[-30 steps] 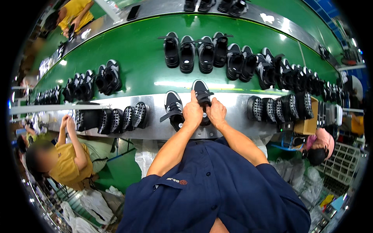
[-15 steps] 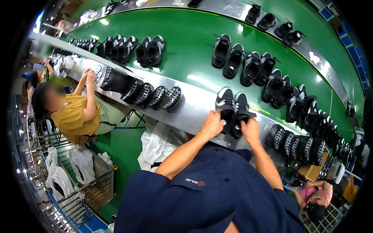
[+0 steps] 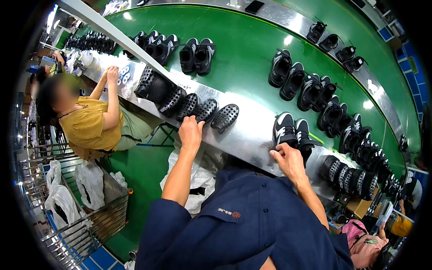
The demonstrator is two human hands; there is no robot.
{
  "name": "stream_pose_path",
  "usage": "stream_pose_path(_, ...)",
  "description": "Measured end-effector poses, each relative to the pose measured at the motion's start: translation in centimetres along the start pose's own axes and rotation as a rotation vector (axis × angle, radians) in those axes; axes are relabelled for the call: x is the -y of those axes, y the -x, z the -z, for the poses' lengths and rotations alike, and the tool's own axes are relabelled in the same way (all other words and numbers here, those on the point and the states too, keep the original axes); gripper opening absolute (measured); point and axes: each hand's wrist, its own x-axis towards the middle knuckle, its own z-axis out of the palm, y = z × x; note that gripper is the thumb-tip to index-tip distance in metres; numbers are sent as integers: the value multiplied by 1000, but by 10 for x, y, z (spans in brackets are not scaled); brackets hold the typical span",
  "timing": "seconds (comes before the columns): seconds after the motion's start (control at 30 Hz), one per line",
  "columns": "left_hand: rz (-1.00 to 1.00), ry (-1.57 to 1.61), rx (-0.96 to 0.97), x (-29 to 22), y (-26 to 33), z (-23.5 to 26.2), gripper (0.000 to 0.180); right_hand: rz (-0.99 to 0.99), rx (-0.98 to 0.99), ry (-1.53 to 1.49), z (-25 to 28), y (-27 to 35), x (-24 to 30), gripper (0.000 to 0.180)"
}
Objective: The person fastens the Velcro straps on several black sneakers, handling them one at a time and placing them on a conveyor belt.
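Left hand rests curled on the black perforated soles; right hand, fingers bent, touches the sneaker pair further right, gripping nothing.

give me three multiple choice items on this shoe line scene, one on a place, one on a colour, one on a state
1. Where is the left hand?
A. at the row of black perforated moulds on the steel ledge
B. on the wire cart
C. on the green belt

2. What colour is the conveyor belt?
A. blue
B. green
C. grey

3. How is the right hand?
A. lifting a shoe high
B. in a pocket
C. resting on the ledge beside the black and white shoe pair

Answers: 1 A, its fingertips reach the moulds; 2 B, the belt under the shoes is green; 3 C, it lies just below the pair.
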Motion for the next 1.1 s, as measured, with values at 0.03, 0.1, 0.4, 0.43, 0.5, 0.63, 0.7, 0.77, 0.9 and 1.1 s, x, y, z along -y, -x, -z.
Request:
stream_pose_path(0.03, -47, 40, -119, -9, -1, 18, 41, -61, 35, -24, 2, 0, 11, 41)
stream_pose_path(0.1, -11, 144, -164, -33, -4, 60, 39, -149, 37, -148, -2, -4, 24, 49)
stream_pose_path(0.4, -389, 712, 200, -154, 40, 87, 47, -441, 244, -1106, -17, -4, 40, 45)
stream_pose_path(0.43, -332, 812, 203, -168, 31, 80, 50, -440, 309, -1050, -6, 5, 35, 45)
stream_pose_path(0.5, -262, 990, 398, -194, 22, 44, 57, -363, 456, -866, -2, 19, 11, 55)
stream_pose_path(0.63, -69, 1144, 726, -224, 31, -4, 30, -257, 45, -152, 23, 49, 25, 77)
stream_pose_path(0.7, 118, 1125, 679, -237, 50, -12, 22, -192, -40, 147, 30, 70, 30, 68)
stream_pose_path(0.77, 35, 1123, 573, -255, 67, -26, 20, -147, -99, 213, 28, 82, 17, 57)
stream_pose_path(0.9, -171, 867, 417, -261, 80, -34, 24, -153, -137, 198, 34, 90, -25, 43)
stream_pose_path(1.1, -694, 503, 169, -269, 72, -59, 33, -168, 17, 322, 60, 71, -63, 37)
